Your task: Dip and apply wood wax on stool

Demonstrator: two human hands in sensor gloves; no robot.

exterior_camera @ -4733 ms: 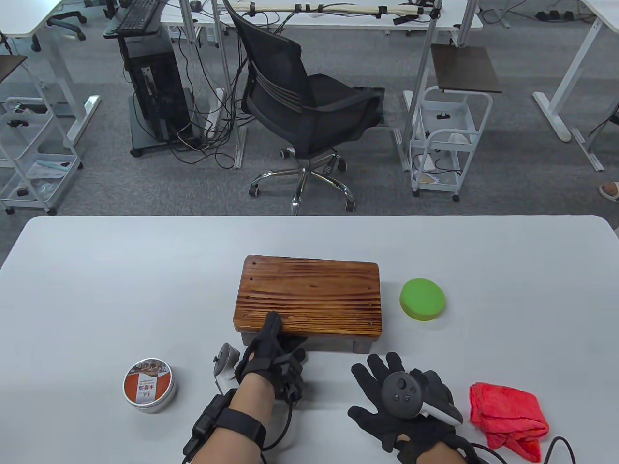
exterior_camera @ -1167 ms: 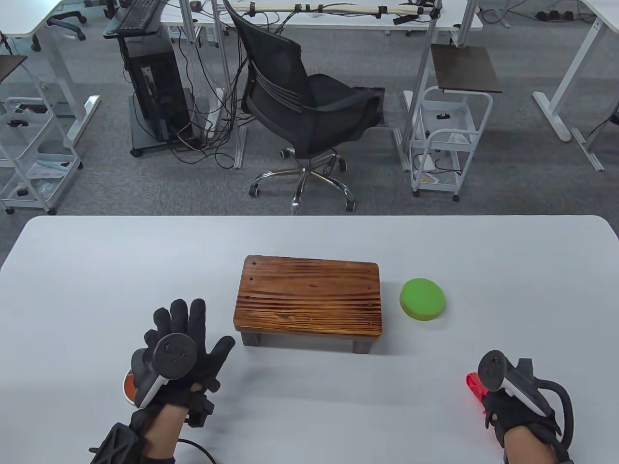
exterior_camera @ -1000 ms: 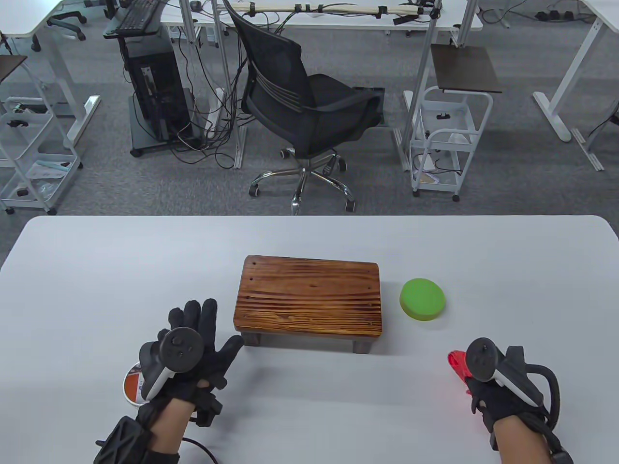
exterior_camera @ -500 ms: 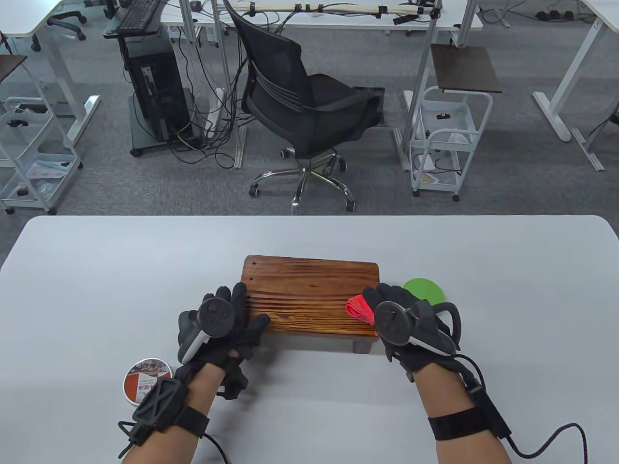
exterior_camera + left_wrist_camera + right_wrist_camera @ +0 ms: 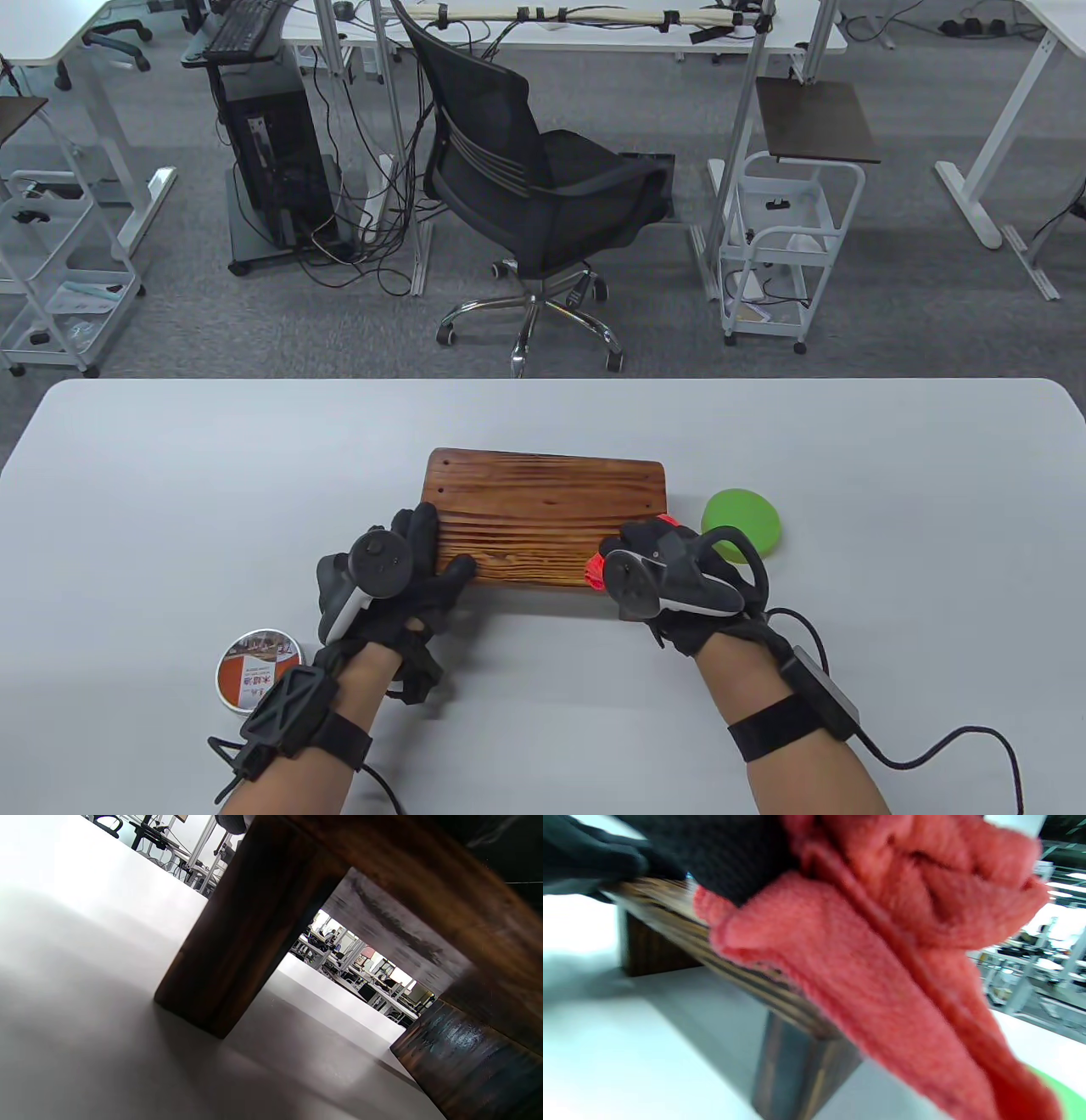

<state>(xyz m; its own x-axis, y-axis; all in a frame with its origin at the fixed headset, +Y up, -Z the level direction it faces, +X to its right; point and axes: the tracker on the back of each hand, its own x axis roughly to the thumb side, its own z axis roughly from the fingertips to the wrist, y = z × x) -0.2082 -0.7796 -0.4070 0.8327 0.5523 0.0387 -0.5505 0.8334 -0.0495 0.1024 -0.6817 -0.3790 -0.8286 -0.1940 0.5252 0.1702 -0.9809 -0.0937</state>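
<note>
We find the stool [image 5: 543,518] standing on its legs at the middle of the table [image 5: 170,475], its grained top bare. The left hand [image 5: 399,577] grips the stool's near-left corner, fingers on the top and thumb along the front edge. The right hand [image 5: 670,569] is clenched around a red cloth [image 5: 596,570] at the near-right edge; in the right wrist view the cloth [image 5: 882,963] hangs bunched and soft over that edge. The wax tin [image 5: 259,669] sits near the left forearm with its lid on, so we judge no wax is on the cloth yet. The green sponge [image 5: 742,522] lies just right of the stool.

We judge the stool rigid and fairly heavy, best steadied at 1 corner or along the edge. The cloth is limp and needs bunching in the fingers.
</note>
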